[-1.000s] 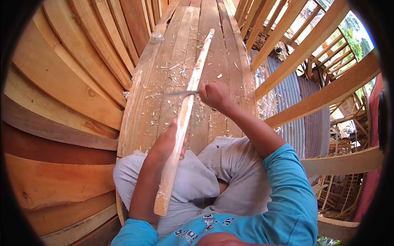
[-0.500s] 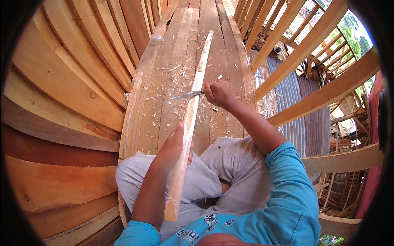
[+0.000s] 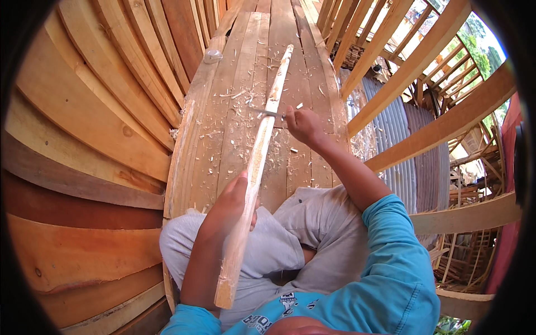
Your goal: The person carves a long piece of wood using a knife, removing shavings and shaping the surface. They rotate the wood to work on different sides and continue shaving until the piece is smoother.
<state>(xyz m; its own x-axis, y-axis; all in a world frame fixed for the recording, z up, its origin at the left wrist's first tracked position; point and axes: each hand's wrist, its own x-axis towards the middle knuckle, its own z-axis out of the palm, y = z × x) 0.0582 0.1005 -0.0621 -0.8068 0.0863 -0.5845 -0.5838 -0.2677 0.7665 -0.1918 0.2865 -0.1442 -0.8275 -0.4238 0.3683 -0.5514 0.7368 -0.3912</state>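
Note:
A long, pale wooden stick [image 3: 258,153], partly whittled, slants from my lap up and away across the plank floor. My left hand [image 3: 233,200] is wrapped round its lower half, above my left leg. In my right hand [image 3: 304,124] is the dark handle of a knife [image 3: 267,113]. The knife's blade lies across the upper part of the stick and points left, touching the wood as far as I can see. Rougher, scraped patches show along the stick's upper length.
Wood shavings [image 3: 220,134] litter the plank floor [image 3: 234,72]. Upright boards [image 3: 89,106] wall the left side; a slatted wooden railing [image 3: 413,72] runs along the right, with corrugated metal sheets [image 3: 399,148] beyond. A small clear plastic object [image 3: 213,56] lies farther ahead, by the boards.
My right hand and the knife have moved slightly up the stick, away from me. The stick's near end has shifted a little left and toward me.

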